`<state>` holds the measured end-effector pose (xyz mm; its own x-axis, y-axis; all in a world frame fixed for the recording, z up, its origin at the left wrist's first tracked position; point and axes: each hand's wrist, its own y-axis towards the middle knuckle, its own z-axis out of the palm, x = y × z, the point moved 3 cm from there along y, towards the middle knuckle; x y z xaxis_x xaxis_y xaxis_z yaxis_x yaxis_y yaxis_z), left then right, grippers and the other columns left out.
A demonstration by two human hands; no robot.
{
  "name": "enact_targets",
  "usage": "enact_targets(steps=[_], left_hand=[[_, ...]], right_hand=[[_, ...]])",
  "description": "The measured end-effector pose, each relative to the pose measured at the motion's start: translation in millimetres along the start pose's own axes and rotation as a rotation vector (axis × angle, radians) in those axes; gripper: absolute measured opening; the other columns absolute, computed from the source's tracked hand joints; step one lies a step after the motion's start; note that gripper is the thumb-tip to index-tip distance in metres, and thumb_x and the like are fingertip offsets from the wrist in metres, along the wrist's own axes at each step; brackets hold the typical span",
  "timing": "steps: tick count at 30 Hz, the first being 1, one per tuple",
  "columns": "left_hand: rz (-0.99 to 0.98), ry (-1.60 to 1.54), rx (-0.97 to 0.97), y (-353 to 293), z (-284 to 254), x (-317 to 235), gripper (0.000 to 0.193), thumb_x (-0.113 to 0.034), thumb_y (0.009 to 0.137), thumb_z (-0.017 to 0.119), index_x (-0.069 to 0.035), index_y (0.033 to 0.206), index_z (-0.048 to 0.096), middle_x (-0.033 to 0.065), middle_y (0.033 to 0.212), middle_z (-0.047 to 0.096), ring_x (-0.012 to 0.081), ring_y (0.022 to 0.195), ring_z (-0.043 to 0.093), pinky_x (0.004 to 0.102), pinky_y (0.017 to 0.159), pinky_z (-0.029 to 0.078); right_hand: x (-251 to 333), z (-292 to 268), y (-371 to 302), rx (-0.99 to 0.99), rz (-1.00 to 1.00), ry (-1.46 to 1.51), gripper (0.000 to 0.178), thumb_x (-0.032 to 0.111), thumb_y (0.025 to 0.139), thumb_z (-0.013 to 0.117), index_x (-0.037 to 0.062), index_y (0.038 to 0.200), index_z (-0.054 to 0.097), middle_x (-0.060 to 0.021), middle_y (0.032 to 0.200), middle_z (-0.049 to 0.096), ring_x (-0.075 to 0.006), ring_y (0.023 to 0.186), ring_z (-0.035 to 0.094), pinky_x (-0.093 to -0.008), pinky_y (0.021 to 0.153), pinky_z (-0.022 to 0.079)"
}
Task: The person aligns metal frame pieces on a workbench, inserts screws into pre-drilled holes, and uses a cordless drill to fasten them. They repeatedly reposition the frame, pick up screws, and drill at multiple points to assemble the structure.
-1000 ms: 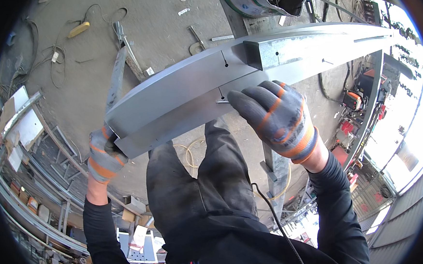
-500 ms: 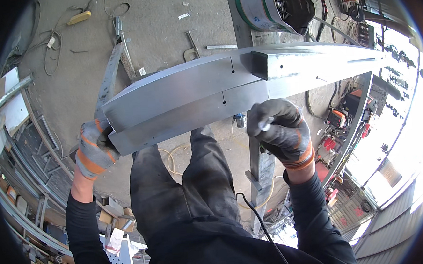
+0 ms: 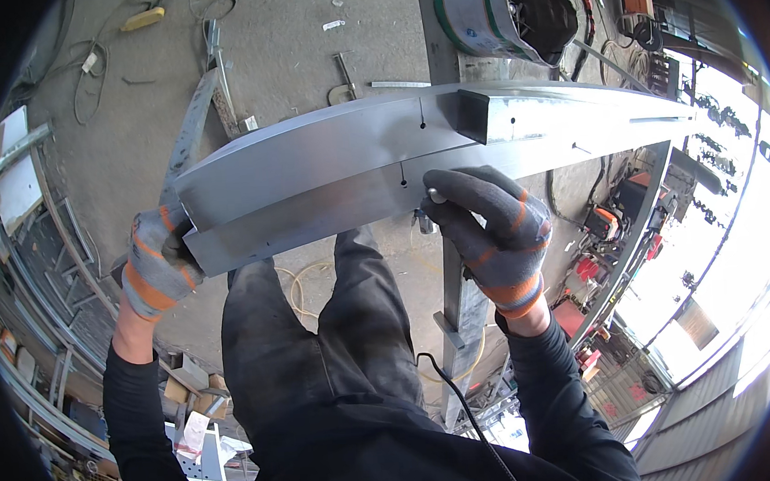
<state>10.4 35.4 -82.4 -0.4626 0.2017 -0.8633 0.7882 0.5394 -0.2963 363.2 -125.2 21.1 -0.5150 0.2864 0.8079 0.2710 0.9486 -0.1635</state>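
Note:
A long silver metal profile (image 3: 312, 205) lies across in front of me, with a second, wider length (image 3: 300, 153) along its far side. Both carry small dark holes with a thin line or slit running from them. My left hand (image 3: 159, 261), in a grey and orange work glove, is closed round the left end of the near profile. In a matching glove, my right hand (image 3: 499, 233) pinches a small round-ended metal piece (image 3: 436, 195) between thumb and fingers. That piece is right beside the near hole; whether it touches the metal I cannot tell.
A square metal tube end (image 3: 473, 117) sits on the profiles. Steel supports (image 3: 464, 315) stand underneath. Beyond are a paint bucket (image 3: 477, 14) holding metal parts, a clamp (image 3: 343, 80) and cables (image 3: 98, 82) on the floor. Steel lengths (image 3: 59, 252) are stacked at left.
My right hand has moved left with the small metal piece, bringing it close to the near hole. My left hand keeps its grip on the profile's end; the view has shifted slightly.

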Motion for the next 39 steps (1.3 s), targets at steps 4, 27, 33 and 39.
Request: enact_targets(steps=[4,27,33,39], left_hand=[[0.019,0.051,0.022,0.5,-1.8,2.5,0.037,-0.011,0.087,0.088,-0.002,0.121,0.078,0.0149,0.104,0.084,0.0323,0.089,0.081,0.0406,0.084,0.064],[0.044,0.068,0.023,-1.0,-0.4,5.6,0.038,-0.012,0.087,0.088,0.000,0.121,0.076,0.0162,0.103,0.081,0.0337,0.083,0.077,0.0413,0.078,0.062],[-0.006,0.056,-0.001,-1.8,1.0,6.2,0.031,-0.010,0.086,0.086,-0.001,0.114,0.076,0.0145,0.086,0.075,0.0333,0.076,0.069,0.0424,0.076,0.055],[-0.028,-0.051,-0.029,-3.3,4.4,10.9,0.034,-0.009,0.086,0.086,-0.001,0.118,0.077,0.0161,0.101,0.079,0.0336,0.084,0.075,0.0417,0.078,0.060]], right_hand=[[0.4,4.3,-7.4,-0.126,0.213,0.191,0.034,-0.007,0.086,0.087,0.0057,0.117,0.084,-0.0105,0.105,0.081,-0.0245,0.093,0.080,-0.0358,0.080,0.063],[-14.7,19.2,-2.9,-0.126,-0.245,-0.171,0.039,-0.006,0.077,0.090,0.0082,0.112,0.080,-0.0083,0.108,0.082,-0.0320,0.094,0.077,-0.0411,0.082,0.062],[-13.4,15.0,2.6,-0.089,-0.280,-0.233,0.037,-0.005,0.076,0.091,0.0073,0.109,0.081,-0.0088,0.106,0.081,-0.0316,0.094,0.076,-0.0413,0.081,0.062],[-16.2,17.0,2.6,-0.087,-0.340,-0.301,0.038,-0.001,0.074,0.090,0.0103,0.109,0.082,-0.0073,0.108,0.080,-0.0315,0.095,0.074,-0.0416,0.082,0.061]])
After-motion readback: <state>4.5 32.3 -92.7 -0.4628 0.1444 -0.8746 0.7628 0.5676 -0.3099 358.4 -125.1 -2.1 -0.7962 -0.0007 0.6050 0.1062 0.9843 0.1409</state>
